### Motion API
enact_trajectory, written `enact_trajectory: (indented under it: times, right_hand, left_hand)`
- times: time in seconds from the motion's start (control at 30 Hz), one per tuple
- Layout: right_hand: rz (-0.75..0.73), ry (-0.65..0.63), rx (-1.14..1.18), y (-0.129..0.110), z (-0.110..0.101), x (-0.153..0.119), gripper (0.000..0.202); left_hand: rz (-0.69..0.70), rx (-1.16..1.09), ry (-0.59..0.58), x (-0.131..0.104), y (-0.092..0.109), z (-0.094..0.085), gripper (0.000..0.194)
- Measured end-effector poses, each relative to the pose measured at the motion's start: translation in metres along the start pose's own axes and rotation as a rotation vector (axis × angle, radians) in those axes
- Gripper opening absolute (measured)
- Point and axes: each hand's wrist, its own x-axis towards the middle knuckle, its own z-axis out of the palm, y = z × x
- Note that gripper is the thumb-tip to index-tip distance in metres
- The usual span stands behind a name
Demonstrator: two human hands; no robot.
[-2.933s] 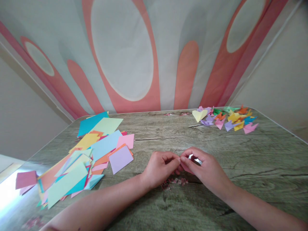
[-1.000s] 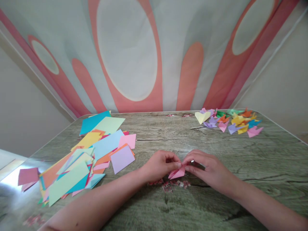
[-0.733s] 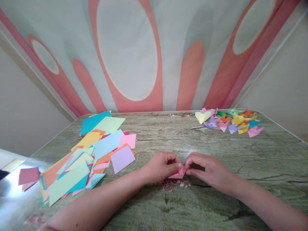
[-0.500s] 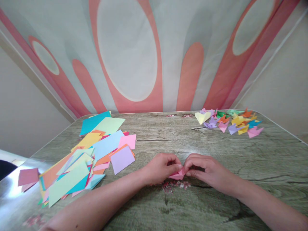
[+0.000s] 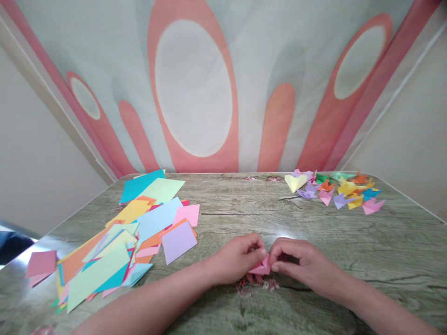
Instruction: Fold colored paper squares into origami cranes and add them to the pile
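A small folded piece of pink paper (image 5: 261, 268) is held low over the near middle of the wooden table (image 5: 240, 221). My left hand (image 5: 242, 258) pinches it from the left, thumb on top and other fingers beneath. On its right edge, the fingertips of my right hand (image 5: 296, 260) are pinched together at the paper. Both hands partly cover the folds, so their exact shape is hard to make out.
A spread of loose coloured paper sheets (image 5: 98, 270) covers the left side, with a purple square (image 5: 179, 242) at its right edge. Several small folded paper figures (image 5: 344, 200) and a pale yellow folded heart (image 5: 295, 182) lie at the back right. A patterned wall covering (image 5: 195, 93) rises behind.
The view has tilted up slightly, so everything sits lower in the picture. Both hands still hold the pink paper, and fingers of the left hand now show beneath it.
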Motion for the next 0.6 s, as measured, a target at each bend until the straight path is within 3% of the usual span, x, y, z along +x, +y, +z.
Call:
enact_trajectory:
  times: [0.13,0.23,0.37,0.47,0.6]
  right_hand:
    - [0.019,0.116,-0.032,0.005,0.004,0.001,0.014]
    - [0.069,0.244,-0.076,0.009,0.005,0.002,0.016]
    - [0.139,0.333,-0.085,0.011,0.006,0.002,0.016]
    - [0.209,0.373,-0.054,0.010,0.008,0.002,0.019]
    - [0.244,0.360,0.011,0.008,0.012,0.002,0.023]
  left_hand:
    - [0.055,-0.256,-0.072,-0.001,0.002,-0.002,0.045]
    - [0.135,-0.248,-0.015,-0.002,0.004,-0.005,0.050]
    - [0.138,-0.279,0.090,0.001,0.002,-0.004,0.060]
    - [0.111,-0.373,0.163,0.004,0.000,0.001,0.055]
    - [0.074,-0.380,0.091,0.007,-0.003,0.004,0.040]
